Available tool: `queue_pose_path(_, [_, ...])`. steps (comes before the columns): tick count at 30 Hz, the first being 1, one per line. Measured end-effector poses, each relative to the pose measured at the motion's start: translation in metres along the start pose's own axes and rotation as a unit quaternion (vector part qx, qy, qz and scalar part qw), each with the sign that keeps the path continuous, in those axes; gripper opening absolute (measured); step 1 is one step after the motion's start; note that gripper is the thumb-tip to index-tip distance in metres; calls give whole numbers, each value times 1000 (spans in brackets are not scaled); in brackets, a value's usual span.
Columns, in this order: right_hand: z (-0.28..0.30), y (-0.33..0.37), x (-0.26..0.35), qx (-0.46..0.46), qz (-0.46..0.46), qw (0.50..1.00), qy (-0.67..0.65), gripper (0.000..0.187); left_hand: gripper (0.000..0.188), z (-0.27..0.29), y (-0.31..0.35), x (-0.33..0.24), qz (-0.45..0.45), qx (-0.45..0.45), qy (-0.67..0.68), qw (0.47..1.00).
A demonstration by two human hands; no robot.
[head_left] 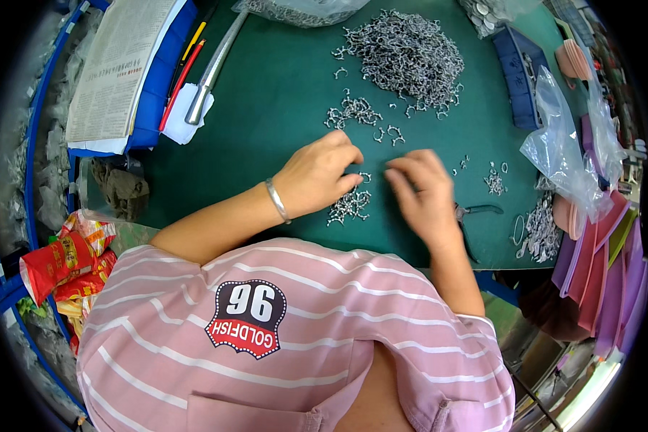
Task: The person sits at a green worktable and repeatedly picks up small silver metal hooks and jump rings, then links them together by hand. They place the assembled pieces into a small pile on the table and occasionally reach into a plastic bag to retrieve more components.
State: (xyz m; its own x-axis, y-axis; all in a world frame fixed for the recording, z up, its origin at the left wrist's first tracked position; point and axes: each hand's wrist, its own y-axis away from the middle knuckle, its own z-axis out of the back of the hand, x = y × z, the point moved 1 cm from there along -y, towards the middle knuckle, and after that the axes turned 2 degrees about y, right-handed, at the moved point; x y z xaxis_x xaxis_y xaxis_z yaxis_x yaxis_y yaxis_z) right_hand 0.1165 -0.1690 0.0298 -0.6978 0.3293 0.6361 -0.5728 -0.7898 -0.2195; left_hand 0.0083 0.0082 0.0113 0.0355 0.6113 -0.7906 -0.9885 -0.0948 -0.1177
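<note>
**Inspector:** Report the hands.

**Assistant:** The left hand (pixel 317 175) lies on the green mat (pixel 266 101), a metal bangle (pixel 276 201) on its wrist. Its fingers are curled down and drawn close together over a small cluster of metal clips (pixel 351 204), touching the cluster's upper edge. Whether a clip is pinched between the fingertips, I cannot tell; the hand hides them.

**Inspector:** And the right?

**Assistant:** The right hand (pixel 421 191) rests just beside the same cluster, on its right. The fingers are bent and narrow, tips pointing toward the left hand. I cannot tell if they grip anything.

**Inspector:** Where is the stock?

**Assistant:** A large heap of clips (pixel 407 54) sits at the far side of the mat, well apart from the hands. A loose scatter (pixel 353 111) lies between the heap and the left hand. More small pieces (pixel 494 180) lie to the right of the right hand.

**Inspector:** Tools?

**Assistant:** Pliers (pixel 471 214) lie on the mat, partly under the right wrist. A metal bar (pixel 212 68) rests at the far left with its end on a white cloth (pixel 187 115).

**Inspector:** Surroundings?

**Assistant:** A newspaper (pixel 119 65) on a blue tray at far left; a clear plastic bag (pixel 565 155) and coloured sheets (pixel 605 266) at the right; red snack packets (pixel 65 259) at the lower left.
</note>
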Motion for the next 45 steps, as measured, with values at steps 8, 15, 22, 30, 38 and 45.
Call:
queue_pose_path(8, [-21, 3, 3, 23, 39, 998, -34, 9, 11, -12, -2, 4, -63, -22, -44, 997])
queue_pose_path(15, [-10, -26, -23, -85, -37, 987, 130, 12, 15, -1, -2, -8, 13, -67, 118, 991])
queue_pose_path(22, [-16, -22, -30, -58, -86, 994, 42, 14, 20, 1, 1, -12, 5, -119, 161, 980])
queue_pose_path(30, [-11, -22, -17, -8, -114, 993, 15, 15, 13, 3, 0, -11, -41, -126, 100, 986])
queue_pose_path(38, [-23, -1, 1, -8, -126, 943, -307, 16, 11, 4, 2, -13, -18, -109, 154, 982])
queue_pose_path(45, [-17, 1, 14, -23, -56, 946, -319, 14, 15, 5, 3, -18, 14, -115, 194, 974])
